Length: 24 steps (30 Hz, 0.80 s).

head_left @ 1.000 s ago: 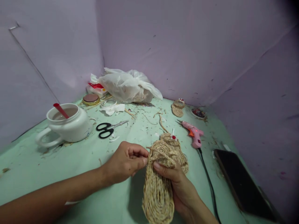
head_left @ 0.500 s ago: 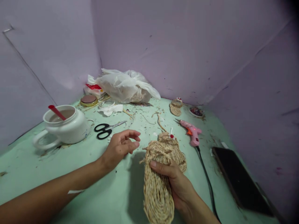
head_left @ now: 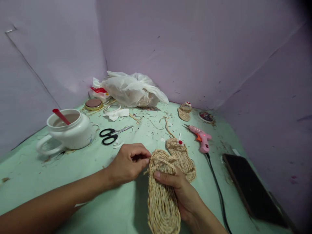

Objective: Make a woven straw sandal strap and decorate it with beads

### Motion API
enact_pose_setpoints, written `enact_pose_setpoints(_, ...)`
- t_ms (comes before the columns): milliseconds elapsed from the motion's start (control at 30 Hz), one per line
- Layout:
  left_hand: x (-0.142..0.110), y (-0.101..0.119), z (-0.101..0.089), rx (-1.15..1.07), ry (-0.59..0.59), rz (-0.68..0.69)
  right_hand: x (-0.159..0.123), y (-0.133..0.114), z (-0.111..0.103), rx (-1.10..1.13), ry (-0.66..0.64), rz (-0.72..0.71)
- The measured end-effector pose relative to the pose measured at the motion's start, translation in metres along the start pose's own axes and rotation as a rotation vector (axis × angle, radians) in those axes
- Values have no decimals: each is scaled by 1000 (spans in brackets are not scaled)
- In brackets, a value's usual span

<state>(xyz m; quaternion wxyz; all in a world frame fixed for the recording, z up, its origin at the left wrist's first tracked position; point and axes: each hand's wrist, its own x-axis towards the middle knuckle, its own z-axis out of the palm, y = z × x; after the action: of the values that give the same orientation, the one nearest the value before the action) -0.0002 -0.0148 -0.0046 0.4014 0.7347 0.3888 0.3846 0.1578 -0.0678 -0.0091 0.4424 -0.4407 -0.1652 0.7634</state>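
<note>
On the tabletop (head_left: 109, 208), a white mug (head_left: 73, 135) stands left of black-handled scissors (head_left: 115, 132); the left hand (head_left: 129, 162) has its grip pinching the upper left edge of a woven slipper (head_left: 162, 204), clasped from the right by the right hand (head_left: 182, 191), thumb on top. Farther right lie a second slipper (head_left: 180, 157), a pink glue gun (head_left: 203, 138) and a phone (head_left: 253, 188).

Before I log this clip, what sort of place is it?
Probably a small craft corner: a pink glue gun and scissors lie on the table, and the right hand holds a woven slipper.
</note>
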Motion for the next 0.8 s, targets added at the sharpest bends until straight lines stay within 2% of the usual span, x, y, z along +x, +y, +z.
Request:
enact_pose_setpoints(100,-3,4,1,36,24,54,0,-1,3,14,12,-3)
enact_pose_setpoints(300,-4,3,2,-25,31,39,-3,-1,4,9,-11,7)
enact_pose_setpoints(367,-2,-1,1,-132,-3,-43,-4,-3,4,12,-11,-5)
enact_pose_setpoints(467,3,-7,-2,-463,-181,-276,-3,-6,3,17,-9,-51)
enact_pose_setpoints(533,6,-9,-2,-650,-243,-417,-1,-6,2,19,-4,-68)
enact_pose_setpoints(600,8,-9,0,-670,-167,-520,2,-5,0,7,-2,-71)
enact_pose_setpoints(667,9,-7,1,-529,-36,-579,3,-3,-1,-12,-8,-74)
enact_pose_setpoints(733,9,-6,1,-324,77,-566,3,-2,0,-16,-10,-87)
enact_pose_setpoints(800,9,-5,-2,-177,176,-497,2,-4,1,3,2,-118)
